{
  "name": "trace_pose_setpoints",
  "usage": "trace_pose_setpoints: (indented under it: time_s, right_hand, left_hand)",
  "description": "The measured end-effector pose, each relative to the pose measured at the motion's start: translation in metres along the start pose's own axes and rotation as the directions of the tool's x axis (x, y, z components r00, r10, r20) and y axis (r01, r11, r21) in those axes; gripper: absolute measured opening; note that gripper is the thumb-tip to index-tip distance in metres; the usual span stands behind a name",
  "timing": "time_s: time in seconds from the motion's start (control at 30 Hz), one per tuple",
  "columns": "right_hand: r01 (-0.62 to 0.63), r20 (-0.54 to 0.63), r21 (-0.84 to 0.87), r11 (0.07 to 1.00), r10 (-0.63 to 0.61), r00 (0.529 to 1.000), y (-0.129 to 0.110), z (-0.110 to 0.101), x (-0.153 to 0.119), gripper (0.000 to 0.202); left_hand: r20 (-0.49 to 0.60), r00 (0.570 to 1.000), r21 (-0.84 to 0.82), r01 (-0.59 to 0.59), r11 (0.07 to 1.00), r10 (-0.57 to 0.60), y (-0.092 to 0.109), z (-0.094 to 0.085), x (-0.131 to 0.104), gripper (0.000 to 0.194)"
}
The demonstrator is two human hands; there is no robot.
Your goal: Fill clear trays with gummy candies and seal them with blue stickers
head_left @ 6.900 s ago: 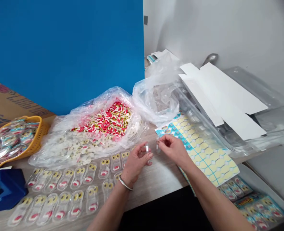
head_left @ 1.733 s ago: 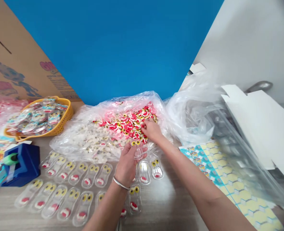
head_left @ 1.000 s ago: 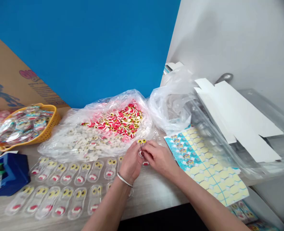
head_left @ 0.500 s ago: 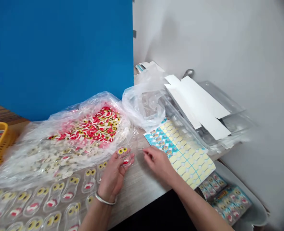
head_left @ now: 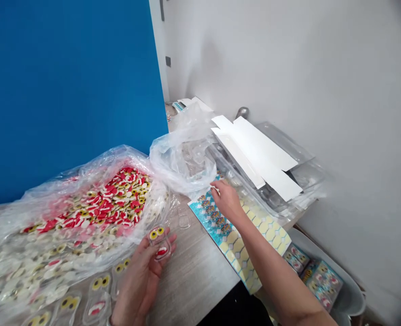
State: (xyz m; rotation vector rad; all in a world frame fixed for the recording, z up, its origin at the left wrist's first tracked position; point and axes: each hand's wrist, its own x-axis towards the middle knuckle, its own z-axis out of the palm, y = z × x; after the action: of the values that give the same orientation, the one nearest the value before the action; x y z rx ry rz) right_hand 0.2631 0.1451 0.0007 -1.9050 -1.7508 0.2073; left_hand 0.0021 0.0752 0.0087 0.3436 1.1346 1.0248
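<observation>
My left hand (head_left: 137, 276) is closed on a small clear plastic blister shell (head_left: 159, 243) with two yellow eye pieces and a red-and-white mouth piece inside. Over the upper part of a blue and pale-yellow sticker sheet (head_left: 275, 233), my right hand (head_left: 226, 201) has its thumb and fingers pinched together. Whatever sits between those fingertips is too small to make out. Between the hands, a loose clear shell (head_left: 184, 219) lies on the table (head_left: 193, 267). Filled shells (head_left: 97, 296) lie at the lower left, partly hidden by my left arm.
A large clear bag (head_left: 119, 199) of red, white and yellow pieces spreads across the left. Behind the sheet lies a crumpled plastic bag (head_left: 182, 156). White folded cardboard (head_left: 264, 151) rests on clear trays (head_left: 309, 174). A grey bin (head_left: 355, 290) holds printed packs (head_left: 326, 283).
My right hand has moved from the sheet's left edge up and across to its far part. My left hand still holds the shell. The view has swung to the right.
</observation>
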Motion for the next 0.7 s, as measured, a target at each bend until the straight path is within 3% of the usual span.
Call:
trace_pose_setpoints:
  time_s: [0.13, 0.27, 0.4, 0.57, 0.63, 0.7]
  right_hand:
    - [-0.022, 0.074, -0.037, 0.999, 0.025, 0.997, -0.003, 0.019, 0.077, 0.026]
    - [-0.062, 0.103, -0.062, 0.996, 0.069, 0.992, 0.002, 0.040, 0.108, 0.022]
    - [-0.076, 0.046, -0.012, 0.997, 0.077, 0.996, 0.007, 0.043, 0.101, 0.012]
    - [-0.074, -0.061, 0.196, 0.978, 0.087, 0.994, -0.003, 0.015, 0.062, 0.020]
    - [-0.073, -0.032, 0.486, 0.871, 0.101, 0.994, -0.016, -0.002, 0.037, 0.020]
    - [-0.129, 0.121, 0.768, 0.627, 0.056, 0.991, -0.031, -0.018, 0.011, 0.019]
  left_hand:
    - [0.002, 1.000, 0.014, 0.003, 1.000, -0.003, 0.002, 0.004, 0.003, 0.028]
    - [-0.012, 1.000, 0.044, 0.007, 0.999, -0.007, 0.005, 0.005, 0.006, 0.032]
    - [-0.018, 1.000, 0.036, 0.019, 0.999, -0.018, 0.007, 0.008, 0.009, 0.030]
    - [0.032, 0.999, -0.058, 0.032, 0.998, -0.030, 0.004, 0.021, 0.010, 0.021]
    - [0.080, 0.996, -0.127, 0.049, 0.991, -0.039, 0.004, 0.025, 0.010, 0.016]
    - [0.147, 0.988, -0.161, 0.074, 0.984, -0.051, 0.003, 0.026, 0.011, 0.022]
